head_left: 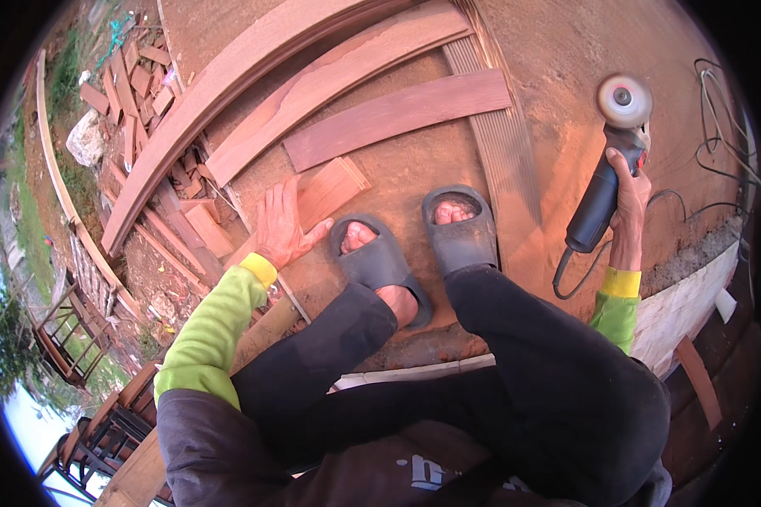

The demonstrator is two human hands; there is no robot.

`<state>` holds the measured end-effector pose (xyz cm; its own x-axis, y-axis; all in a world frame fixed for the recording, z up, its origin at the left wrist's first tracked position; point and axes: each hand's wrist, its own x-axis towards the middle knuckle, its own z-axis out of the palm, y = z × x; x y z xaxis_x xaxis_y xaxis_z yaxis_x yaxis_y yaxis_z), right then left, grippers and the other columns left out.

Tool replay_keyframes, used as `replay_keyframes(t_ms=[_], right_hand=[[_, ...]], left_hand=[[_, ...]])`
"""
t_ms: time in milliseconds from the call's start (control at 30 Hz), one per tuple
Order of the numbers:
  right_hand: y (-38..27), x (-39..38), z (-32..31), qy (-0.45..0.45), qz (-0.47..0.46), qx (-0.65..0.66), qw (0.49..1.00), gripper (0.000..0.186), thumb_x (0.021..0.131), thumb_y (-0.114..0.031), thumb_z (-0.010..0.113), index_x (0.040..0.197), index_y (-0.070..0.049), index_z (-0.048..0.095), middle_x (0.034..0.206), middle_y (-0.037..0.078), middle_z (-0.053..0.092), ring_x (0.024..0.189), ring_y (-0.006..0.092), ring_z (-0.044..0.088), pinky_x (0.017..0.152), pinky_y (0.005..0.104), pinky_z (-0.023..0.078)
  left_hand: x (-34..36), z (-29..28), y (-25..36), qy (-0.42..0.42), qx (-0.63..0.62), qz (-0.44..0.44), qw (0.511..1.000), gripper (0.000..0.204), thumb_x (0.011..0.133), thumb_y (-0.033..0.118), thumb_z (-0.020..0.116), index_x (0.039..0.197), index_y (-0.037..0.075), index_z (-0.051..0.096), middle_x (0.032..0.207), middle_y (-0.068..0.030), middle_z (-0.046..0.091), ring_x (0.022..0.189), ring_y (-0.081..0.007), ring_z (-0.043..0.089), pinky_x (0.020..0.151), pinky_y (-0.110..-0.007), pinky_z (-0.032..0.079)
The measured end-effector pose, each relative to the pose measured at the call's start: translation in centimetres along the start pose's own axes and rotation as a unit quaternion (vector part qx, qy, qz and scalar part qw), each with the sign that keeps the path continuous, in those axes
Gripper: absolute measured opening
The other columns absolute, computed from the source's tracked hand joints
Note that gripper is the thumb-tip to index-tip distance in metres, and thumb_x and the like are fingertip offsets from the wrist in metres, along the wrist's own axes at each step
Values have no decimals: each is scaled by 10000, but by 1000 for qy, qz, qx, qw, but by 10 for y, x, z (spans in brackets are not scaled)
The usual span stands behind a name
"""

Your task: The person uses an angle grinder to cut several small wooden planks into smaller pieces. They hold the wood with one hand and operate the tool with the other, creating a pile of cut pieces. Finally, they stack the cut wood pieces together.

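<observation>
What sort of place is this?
Probably an outdoor woodworking spot: the right hand holds what looks like an angle grinder, long wooden boards lie ahead, and short wood pieces are heaped off to the left.

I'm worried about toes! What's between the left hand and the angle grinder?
Between the left hand and angle grinder, the head view shows two dark grey slides, toes showing, then a grooved board.

Looking down from the head, from the left 1 of 2 cameras worn side by side. Facing past the knees [600,380], very near, toward the left hand [281,226], right hand [631,193] and ground [575,51] farther off. Seeing wide and round.
</observation>
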<state>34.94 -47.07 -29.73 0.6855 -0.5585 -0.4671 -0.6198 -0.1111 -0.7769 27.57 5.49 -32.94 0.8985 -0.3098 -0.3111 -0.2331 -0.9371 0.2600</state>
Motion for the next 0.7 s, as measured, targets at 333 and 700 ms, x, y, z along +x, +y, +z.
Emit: replay_keyframes(t_ms=[333, 700], right_hand=[[-1, -1, 4, -3, -2, 1, 1000, 496, 731, -269, 816, 1060, 42, 612, 822, 62, 625, 623, 132, 600, 555, 283, 508], [-3, -5, 3, -1, -12, 14, 1000, 507, 736, -274, 824, 1050, 63, 612, 828, 78, 651, 610, 145, 626, 536, 272, 522]], left_hand=[[167, 19, 111, 90, 68, 96, 989, 861, 673, 378, 833, 1306, -36, 422, 1180, -189, 521, 1124, -348, 506, 934, -462, 444], [95, -103, 38, 59, -16, 138, 989, 774, 690, 213, 813, 1308, -50, 429, 1213, -241, 511, 1142, -400, 500, 992, -434, 422]])
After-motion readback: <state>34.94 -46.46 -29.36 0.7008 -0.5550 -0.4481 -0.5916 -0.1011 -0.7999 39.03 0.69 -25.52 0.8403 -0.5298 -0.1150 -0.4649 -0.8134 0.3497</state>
